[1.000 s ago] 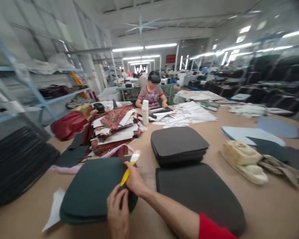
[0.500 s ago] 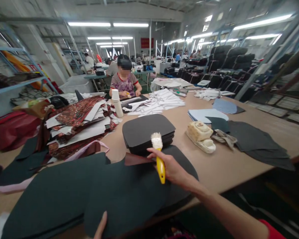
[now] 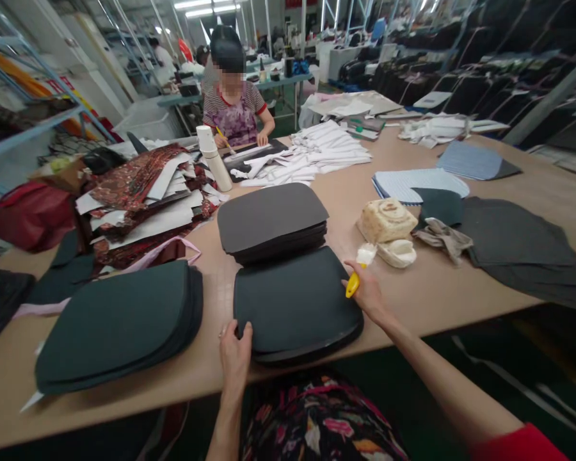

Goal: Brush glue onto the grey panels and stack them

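A glue brush with a yellow handle (image 3: 352,284) and whitish bristles is held in my right hand (image 3: 372,296), which is closed at the right edge of the near stack. The bristles point up and away, close to a cream-crusted block. My left hand (image 3: 236,352) is at the near left corner of that stack, thumb over the top dark green panel (image 3: 292,301) and fingers along its side. The panel lies flat, roughly lined up with the pieces below. Just behind it stands a stack of dark grey panels (image 3: 271,218).
Another dark green stack (image 3: 120,320) lies left. The cream-crusted block (image 3: 388,219) and a crumpled rag (image 3: 444,238) sit right, by loose grey sheets (image 3: 523,250). Patterned scraps (image 3: 139,179), a white bottle (image 3: 215,160) and white strips (image 3: 326,150) lie farther back. A person (image 3: 235,115) works opposite.
The dark green sheet that spanned the gap between the stacks now lies on the near stack. My left hand has come up to its corner; the brush has moved right. The view has tilted down.
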A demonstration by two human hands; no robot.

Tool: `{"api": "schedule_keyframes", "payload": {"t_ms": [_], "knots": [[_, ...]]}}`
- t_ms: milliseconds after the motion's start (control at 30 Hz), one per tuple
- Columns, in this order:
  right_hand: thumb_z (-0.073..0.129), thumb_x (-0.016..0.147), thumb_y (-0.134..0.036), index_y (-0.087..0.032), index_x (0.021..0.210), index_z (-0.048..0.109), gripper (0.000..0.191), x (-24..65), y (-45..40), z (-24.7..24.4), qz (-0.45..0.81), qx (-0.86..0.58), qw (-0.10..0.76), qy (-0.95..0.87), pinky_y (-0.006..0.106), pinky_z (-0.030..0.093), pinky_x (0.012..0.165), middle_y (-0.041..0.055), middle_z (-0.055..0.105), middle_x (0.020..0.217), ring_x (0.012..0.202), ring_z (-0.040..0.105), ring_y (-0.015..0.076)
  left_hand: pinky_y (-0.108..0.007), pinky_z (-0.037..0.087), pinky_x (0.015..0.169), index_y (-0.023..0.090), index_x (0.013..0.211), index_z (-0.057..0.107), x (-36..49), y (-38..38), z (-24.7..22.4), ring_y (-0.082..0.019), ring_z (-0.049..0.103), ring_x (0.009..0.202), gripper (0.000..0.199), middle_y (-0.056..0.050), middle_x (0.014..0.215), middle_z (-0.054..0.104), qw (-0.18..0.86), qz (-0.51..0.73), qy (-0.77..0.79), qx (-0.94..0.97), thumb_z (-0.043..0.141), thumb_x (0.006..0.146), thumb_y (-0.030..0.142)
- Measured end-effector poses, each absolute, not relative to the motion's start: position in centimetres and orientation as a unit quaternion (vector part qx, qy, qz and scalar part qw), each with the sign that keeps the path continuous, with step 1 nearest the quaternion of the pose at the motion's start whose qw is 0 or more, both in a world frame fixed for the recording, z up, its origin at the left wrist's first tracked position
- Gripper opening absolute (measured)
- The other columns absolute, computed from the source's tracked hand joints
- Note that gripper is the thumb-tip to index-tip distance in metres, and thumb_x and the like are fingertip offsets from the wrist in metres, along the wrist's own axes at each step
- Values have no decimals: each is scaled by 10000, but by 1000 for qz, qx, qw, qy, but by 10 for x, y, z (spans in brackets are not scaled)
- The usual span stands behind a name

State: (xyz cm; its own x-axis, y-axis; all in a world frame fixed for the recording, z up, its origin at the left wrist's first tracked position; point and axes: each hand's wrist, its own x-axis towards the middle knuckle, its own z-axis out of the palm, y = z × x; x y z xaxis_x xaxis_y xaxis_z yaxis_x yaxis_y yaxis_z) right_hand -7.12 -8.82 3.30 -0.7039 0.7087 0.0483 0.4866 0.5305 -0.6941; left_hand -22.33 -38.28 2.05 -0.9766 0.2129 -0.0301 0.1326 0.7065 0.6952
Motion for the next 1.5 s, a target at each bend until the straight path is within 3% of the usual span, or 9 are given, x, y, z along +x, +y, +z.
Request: {"api": "schedule_keyframes", "payload": {"t_ms": [133,267,367,567,733,867,1133,1400,1500], "knots": [[441,831,-391,-150,1199,522,448,-64,-84,30,343,-330,151,-866,286,397,585,22,561,696,608,526,174,-474,468,775,181,722,557,-220,-385,30,-266,538,757,279,-84,785,535,40,324,940,103,488,679,448],[328,865,-465,-165,1124,583,471,-46,-68,44,287,-326,210,-876,369,443,698,101,634,843,781,595,250,-569,394,898,136,987,546,-219,-398,44,-354,509,1021,398,-177,1027,564,-76,298,946,105,468,745,442],[401,819,-569,-252,1277,493,565,-42,-39,75,301,-367,247,-845,404,465,681,99,663,936,840,622,289,-555,390,942,141,1117,515,-224,-396,53,-337,491,1109,413,-183,1151,548,-181,282,930,149,458,798,397],[399,764,-691,-245,976,655,556,-109,11,148,464,-363,310,-746,420,500,624,94,620,646,547,575,238,-474,396,1034,209,1200,526,-244,-308,91,-258,416,1263,357,-109,1319,495,-155,293,907,262,413,864,249],[596,706,-620,-162,1059,639,581,-202,-17,174,553,-237,251,-758,333,505,578,30,616,621,536,563,178,-557,302,1088,187,1304,453,-279,-227,117,-328,282,1347,530,-120,1434,380,-43,222,881,415,585,797,273],[610,715,-604,-141,1032,659,563,-260,-59,197,603,-129,202,-761,272,475,484,8,576,557,479,515,135,-652,250,1061,195,1284,474,-314,-211,107,-367,317,1322,533,-144,1408,411,-28,183,888,421,599,802,384],[721,630,-524,-169,885,688,439,-342,-108,188,618,-64,81,-779,253,494,544,45,665,746,589,572,137,-599,338,1042,257,1290,434,-347,-219,86,-276,351,1307,477,-43,1381,466,-29,176,855,488,515,856,437],[693,683,-485,-186,839,680,338,-363,-140,164,612,-38,-69,-787,248,485,579,38,638,727,638,569,144,-575,399,1002,239,1280,469,-340,-214,76,-286,432,1243,452,-67,1266,574,1,206,867,454,475,876,441],[688,684,-476,-173,816,674,331,-385,-138,158,601,-32,-40,-797,236,472,586,22,619,704,635,551,129,-610,361,1021,233,1296,447,-344,-215,77,-309,400,1270,485,-66,1309,538,-2,216,855,472,494,864,448]]}}
